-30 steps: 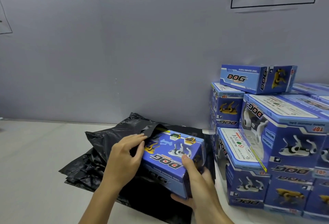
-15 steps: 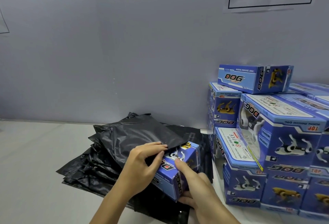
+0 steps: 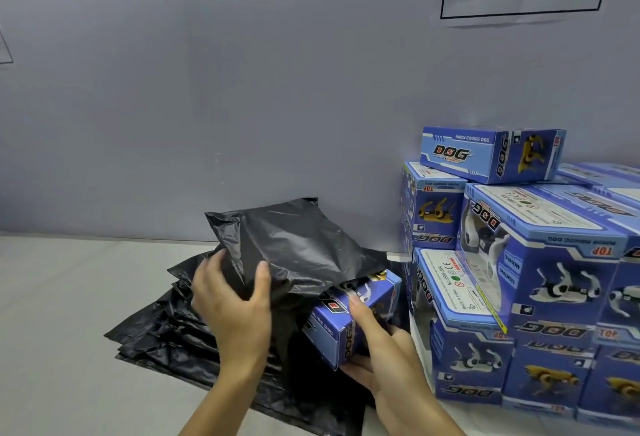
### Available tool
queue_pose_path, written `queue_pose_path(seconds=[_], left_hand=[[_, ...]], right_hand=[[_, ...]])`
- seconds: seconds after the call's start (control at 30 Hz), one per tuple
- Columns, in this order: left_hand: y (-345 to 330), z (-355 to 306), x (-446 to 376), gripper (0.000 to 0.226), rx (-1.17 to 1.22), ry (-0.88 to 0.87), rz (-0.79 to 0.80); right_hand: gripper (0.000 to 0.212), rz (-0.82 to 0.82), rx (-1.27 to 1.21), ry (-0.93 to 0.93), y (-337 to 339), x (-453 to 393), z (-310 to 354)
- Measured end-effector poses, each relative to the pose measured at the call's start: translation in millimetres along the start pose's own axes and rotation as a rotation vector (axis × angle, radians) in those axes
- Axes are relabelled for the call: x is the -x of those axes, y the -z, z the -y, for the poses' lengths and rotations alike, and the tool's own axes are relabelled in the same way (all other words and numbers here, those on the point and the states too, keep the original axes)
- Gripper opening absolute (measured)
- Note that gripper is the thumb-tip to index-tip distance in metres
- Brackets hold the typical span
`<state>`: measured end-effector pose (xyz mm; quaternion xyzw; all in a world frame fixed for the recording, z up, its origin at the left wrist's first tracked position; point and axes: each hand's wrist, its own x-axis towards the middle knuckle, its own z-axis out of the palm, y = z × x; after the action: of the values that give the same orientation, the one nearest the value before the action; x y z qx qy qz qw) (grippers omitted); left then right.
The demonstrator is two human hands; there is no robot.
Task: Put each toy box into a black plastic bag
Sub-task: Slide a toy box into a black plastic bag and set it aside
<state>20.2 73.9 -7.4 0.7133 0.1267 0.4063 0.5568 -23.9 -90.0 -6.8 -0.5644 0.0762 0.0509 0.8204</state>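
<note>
While half-bagged, toy box [image 3: 349,317] lengthwise rightward.

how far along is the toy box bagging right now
Done: no finished bagged box shows anywhere. In hand: one toy box is mostly inside a black bag; the left hand grips the bag, the right hand holds the box's exposed end. Left: a stack of unbagged boxes at right, with spare bags underneath.

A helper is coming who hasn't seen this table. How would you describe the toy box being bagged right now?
Left of the stacked blue boxes lies a pile of black bags. The toy box is the only one half covered by a black bag, held between two hands.
</note>
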Motion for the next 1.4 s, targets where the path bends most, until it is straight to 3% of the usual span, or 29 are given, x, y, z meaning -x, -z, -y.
queue_pose_path(seconds=[0.07,0.1,0.17,0.27,0.53,0.67,0.8,0.9,1.07,1.23,1.33,1.4], left_hand=[[0.4,9.4,-9.0,0.086,0.151,0.386,0.030],[-0.2,11.6,-11.9,0.090,0.275,0.537,0.073],[-2.2,13.8,-13.8,0.074,0.536,0.691,0.184],[-6.7,8.3,-7.2,0.049,0.654,0.697,0.313],[-8.0,-3.3,8.3,0.043,0.646,0.647,0.644],[-6.0,-7.2,6.0,0.044,0.734,0.677,0.606],[-5.2,-1.4,-3.1,0.030,0.755,0.763,0.517],[-3.3,3.9,-8.9,0.025,0.783,0.780,0.502],[-3.5,7.9,-6.1,0.031,0.765,0.796,0.616],[-5.0,7.6,0.7,0.043,0.654,0.795,0.845],[-3.7,7.3,3.5,0.043,0.589,0.753,0.914],[-3.6,5.9,5.4,0.047,0.552,0.734,0.916]], right_hand=[[0.036,0.036,-0.029,-0.022,-1.6,1.6,1.5],[0.037,0.052,-0.038,-0.031,-2.9,2.3,1.5],[0.039,0.068,-0.052,-0.042,-5.6,3.7,0.0],[0.038,0.060,-0.064,-0.030,-7.2,4.7,-0.6],[0.045,0.009,-0.044,0.012,1.0,-4.5,-2.9],[0.038,0.002,0.000,0.032,-0.6,-6.3,-5.1],[0.050,0.019,0.039,-0.004,-3.7,-5.9,-11.3],[0.038,0.044,0.046,-0.028,-0.7,-5.8,-8.1],[0.032,0.052,-0.030,-0.031,2.7,-9.0,-3.6],[0.015,-0.078,-0.058,0.015,5.0,-21.8,-12.6],[0.014,-0.157,-0.013,0.054,-0.2,-30.9,-16.7],[0.027,-0.222,0.074,0.082,-9.5,-36.6,-18.4]])
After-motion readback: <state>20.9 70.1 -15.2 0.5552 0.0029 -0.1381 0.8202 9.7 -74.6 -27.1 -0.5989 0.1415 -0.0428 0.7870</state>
